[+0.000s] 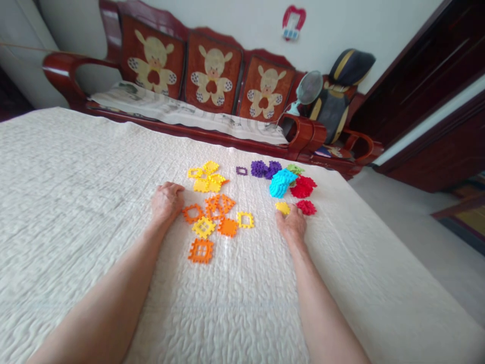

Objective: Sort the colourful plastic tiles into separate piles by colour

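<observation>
A person's two bare hands work among toothed plastic pieces on a white quilted cloth [227, 308]; the right hand [293, 222] reaches a yellow piece [282, 207], thumb and fingers slightly parted at its near edge (whether it is pinched or merely touched, one cannot tell); the left hand [166, 201] rests with fingers loosely curled just left of the yellow cluster [206, 177] and the orange pieces [215, 208], its grip hidden from view; cyan pieces [282, 183], red pieces [303, 187] and purple pieces [265, 169] crowd toward the far right corner, near the cloth's far edge, beyond which stands a wooden sofa [306, 132]; the right edge slants away past the red; the widest stretch of cloth spreads left of the left hand, with more between the forearms.
</observation>
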### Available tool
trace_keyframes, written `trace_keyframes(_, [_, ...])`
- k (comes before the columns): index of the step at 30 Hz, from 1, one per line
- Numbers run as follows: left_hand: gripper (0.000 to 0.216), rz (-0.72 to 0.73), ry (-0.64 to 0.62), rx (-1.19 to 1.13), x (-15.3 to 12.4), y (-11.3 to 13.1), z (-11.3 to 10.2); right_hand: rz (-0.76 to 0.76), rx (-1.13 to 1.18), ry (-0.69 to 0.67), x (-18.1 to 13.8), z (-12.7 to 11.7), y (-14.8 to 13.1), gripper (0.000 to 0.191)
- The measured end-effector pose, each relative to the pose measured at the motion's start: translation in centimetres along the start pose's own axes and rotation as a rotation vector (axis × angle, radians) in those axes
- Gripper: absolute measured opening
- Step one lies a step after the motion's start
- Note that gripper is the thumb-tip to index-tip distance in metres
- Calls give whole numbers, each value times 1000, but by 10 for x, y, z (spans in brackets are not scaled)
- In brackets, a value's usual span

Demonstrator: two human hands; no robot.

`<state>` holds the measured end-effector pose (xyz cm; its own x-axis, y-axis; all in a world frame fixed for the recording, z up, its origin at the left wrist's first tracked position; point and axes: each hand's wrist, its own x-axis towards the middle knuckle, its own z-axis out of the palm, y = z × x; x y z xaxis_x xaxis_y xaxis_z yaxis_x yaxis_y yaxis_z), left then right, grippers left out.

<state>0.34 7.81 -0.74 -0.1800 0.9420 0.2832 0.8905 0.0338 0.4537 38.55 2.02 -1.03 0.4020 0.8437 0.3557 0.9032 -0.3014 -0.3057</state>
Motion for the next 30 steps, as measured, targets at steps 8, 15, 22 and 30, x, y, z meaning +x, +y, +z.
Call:
trace_keyframes(8, [40, 2, 4, -7, 0, 1, 0, -195, 365, 62, -10, -1, -24, 48])
trace_keyframes(15, [37, -13, 1, 9, -1, 3, -1, -615, 600, -247, -42, -9, -71, 43])
trace_keyframes(22, [39, -11, -4, 3, 0, 2, -1, -657, 541, -412, -37, -11, -61, 71])
trace_keyframes(30, [40, 7, 3, 9, -1, 3, -2, -638, 532, -379, -26, -14, -48, 60])
